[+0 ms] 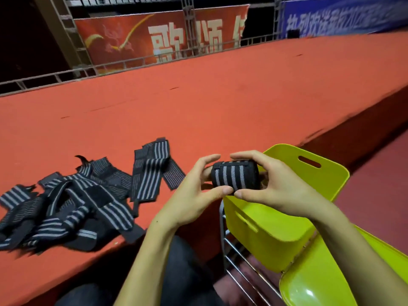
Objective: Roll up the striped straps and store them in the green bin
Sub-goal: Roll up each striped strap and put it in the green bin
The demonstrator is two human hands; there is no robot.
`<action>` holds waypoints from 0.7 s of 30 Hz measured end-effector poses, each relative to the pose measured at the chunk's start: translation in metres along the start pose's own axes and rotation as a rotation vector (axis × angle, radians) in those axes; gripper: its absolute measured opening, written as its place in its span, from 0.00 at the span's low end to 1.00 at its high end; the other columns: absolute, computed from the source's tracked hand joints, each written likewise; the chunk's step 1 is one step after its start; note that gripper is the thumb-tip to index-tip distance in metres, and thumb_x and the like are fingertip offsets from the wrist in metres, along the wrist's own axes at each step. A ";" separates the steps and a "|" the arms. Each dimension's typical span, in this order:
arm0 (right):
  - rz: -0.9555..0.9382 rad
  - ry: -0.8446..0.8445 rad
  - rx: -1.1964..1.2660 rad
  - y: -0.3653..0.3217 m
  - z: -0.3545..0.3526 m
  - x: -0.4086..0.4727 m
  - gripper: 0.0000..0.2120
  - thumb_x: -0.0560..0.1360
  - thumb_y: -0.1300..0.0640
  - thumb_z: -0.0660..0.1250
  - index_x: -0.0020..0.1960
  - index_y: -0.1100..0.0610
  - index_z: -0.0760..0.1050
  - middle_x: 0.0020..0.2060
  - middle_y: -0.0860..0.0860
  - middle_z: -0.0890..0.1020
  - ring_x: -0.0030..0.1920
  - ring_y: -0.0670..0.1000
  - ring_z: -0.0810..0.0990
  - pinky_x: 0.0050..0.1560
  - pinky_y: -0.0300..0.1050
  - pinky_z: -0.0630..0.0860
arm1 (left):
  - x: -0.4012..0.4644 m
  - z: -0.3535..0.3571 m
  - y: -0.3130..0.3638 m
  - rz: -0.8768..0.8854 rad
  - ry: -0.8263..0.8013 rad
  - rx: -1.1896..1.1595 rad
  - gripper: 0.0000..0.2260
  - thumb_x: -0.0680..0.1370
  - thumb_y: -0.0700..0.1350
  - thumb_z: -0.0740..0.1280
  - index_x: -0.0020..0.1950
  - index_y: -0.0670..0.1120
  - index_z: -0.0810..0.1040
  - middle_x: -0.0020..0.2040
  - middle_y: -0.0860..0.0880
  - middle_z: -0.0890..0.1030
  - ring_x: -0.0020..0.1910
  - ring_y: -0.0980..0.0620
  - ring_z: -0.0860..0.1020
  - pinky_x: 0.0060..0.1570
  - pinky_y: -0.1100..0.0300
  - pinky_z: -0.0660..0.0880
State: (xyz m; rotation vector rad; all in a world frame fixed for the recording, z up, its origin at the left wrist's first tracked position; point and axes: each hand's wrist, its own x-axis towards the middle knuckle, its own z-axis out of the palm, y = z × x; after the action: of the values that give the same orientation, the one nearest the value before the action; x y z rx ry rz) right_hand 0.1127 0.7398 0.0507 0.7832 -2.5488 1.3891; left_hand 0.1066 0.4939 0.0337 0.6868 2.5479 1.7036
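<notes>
My two bare forearms enter from the bottom edge, above my dark trouser legs (176, 272). Beside them, at lower right, one glossy lime-green plastic chair seat (315, 283) sits on a chrome wire frame (242, 261).

Count of task items: one rolled black elastic strap with four grey stripes (235, 176); one loose heap of unrolled black-and-grey striped straps (72, 202), tangled so that the exact number cannot be told; one lime-green plastic bin with slotted handles (287, 217).

Hand pose: my left hand (194, 195) and right hand (276, 186) face each other, palms inward, with the roll held between them. Each grip is closed on the rolled strap: the forefingers arch over its top, and the two thumbs meet tip to tip beneath its lower edge. The roll lies on its side, stripes running around its circumference, and is held in the air just above the bin's near-left rim.

The bin stands tilted at the right of the red carpeted desk (220, 96). The heap lies on the desk at left, well apart from the bin, with one folded strap at its right end nearest my left hand.

Behind the desk runs one grey metal railing (132, 62), with one red banner (136, 36) and one blue banner (342, 16) beyond.
</notes>
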 end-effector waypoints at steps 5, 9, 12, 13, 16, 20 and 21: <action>0.084 -0.005 -0.096 0.030 -0.023 0.001 0.36 0.70 0.51 0.84 0.73 0.39 0.72 0.62 0.38 0.82 0.61 0.45 0.83 0.60 0.58 0.82 | 0.039 0.025 -0.022 -0.026 -0.100 0.007 0.29 0.79 0.48 0.78 0.76 0.51 0.69 0.66 0.56 0.85 0.66 0.54 0.82 0.66 0.46 0.79; 0.127 -0.065 -0.232 0.047 -0.034 0.005 0.39 0.66 0.44 0.81 0.73 0.33 0.69 0.58 0.37 0.82 0.59 0.45 0.83 0.56 0.58 0.82 | 0.062 0.036 -0.036 -0.006 -0.179 0.174 0.27 0.75 0.56 0.81 0.69 0.54 0.74 0.64 0.57 0.84 0.65 0.61 0.80 0.62 0.55 0.76; 0.193 -0.115 -0.350 0.059 -0.038 0.004 0.40 0.63 0.40 0.78 0.72 0.31 0.67 0.57 0.36 0.82 0.56 0.43 0.82 0.54 0.55 0.82 | 0.076 0.044 -0.040 0.064 -0.175 0.415 0.32 0.68 0.68 0.80 0.67 0.58 0.78 0.69 0.58 0.80 0.70 0.56 0.74 0.70 0.48 0.73; 0.219 -0.132 -0.387 0.063 -0.039 0.003 0.39 0.63 0.39 0.77 0.71 0.31 0.66 0.57 0.36 0.81 0.56 0.43 0.82 0.54 0.54 0.81 | 0.080 0.048 -0.039 0.088 -0.172 0.544 0.33 0.67 0.71 0.78 0.68 0.59 0.79 0.72 0.59 0.78 0.73 0.55 0.71 0.72 0.48 0.71; 0.287 -0.192 -0.482 0.075 -0.042 0.004 0.38 0.63 0.37 0.77 0.69 0.34 0.65 0.60 0.34 0.79 0.59 0.42 0.79 0.53 0.48 0.78 | 0.088 0.057 -0.037 0.113 -0.194 0.792 0.35 0.67 0.77 0.72 0.69 0.62 0.79 0.79 0.57 0.69 0.77 0.51 0.62 0.72 0.50 0.66; 0.363 -0.294 -0.640 0.091 -0.039 0.008 0.36 0.66 0.37 0.77 0.69 0.37 0.65 0.57 0.36 0.77 0.53 0.44 0.75 0.45 0.45 0.69 | 0.092 0.063 -0.042 0.079 -0.198 0.852 0.35 0.69 0.77 0.70 0.71 0.62 0.77 0.82 0.55 0.66 0.79 0.49 0.60 0.73 0.49 0.64; 0.382 -0.310 -0.664 0.096 -0.037 0.010 0.36 0.66 0.37 0.77 0.70 0.38 0.65 0.57 0.37 0.77 0.54 0.46 0.76 0.45 0.46 0.70 | 0.092 0.063 -0.043 0.072 -0.187 0.846 0.34 0.70 0.77 0.70 0.71 0.62 0.77 0.82 0.55 0.66 0.79 0.49 0.60 0.73 0.49 0.64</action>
State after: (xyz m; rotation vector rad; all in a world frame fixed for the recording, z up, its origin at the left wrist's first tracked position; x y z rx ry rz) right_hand 0.0512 0.8080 0.0036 0.4236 -3.2240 0.4032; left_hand 0.0229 0.5689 -0.0083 0.8866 3.0533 0.4486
